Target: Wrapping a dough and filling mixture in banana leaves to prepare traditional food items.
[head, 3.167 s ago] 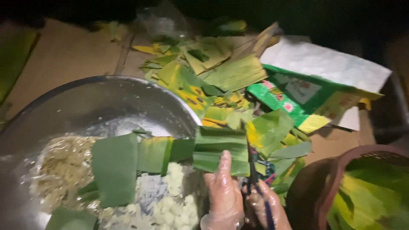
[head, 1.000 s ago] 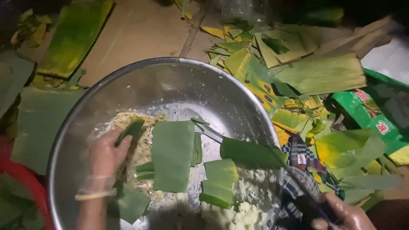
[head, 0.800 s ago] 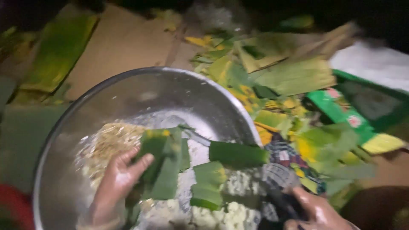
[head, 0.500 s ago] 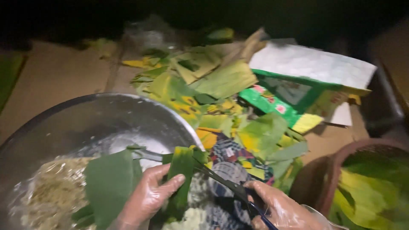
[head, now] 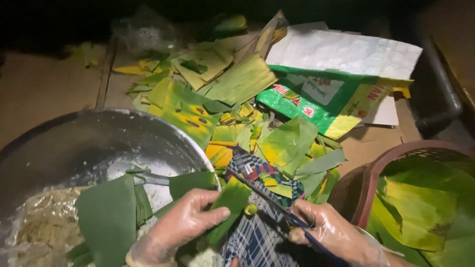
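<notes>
Dim floor; left hand (head: 170, 232) fingers pinch leaf strip (head: 228, 203); right hand (head: 332, 236) fingers grip scissors (head: 277, 210).

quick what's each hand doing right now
Left hand: closed, pinching a strip of green leaf by the metal bowl.
Right hand: closed around a thin dark stick.

Thin glossy plastic gloves cover each hand (head: 180, 230); the bowl (head: 99, 133) is dull scratched metal, the leaf strip (head: 228, 202) smooth and waxy, the checked cloth (head: 257, 237) matt woven, the basket (head: 366, 183) ribbed plastic
</notes>
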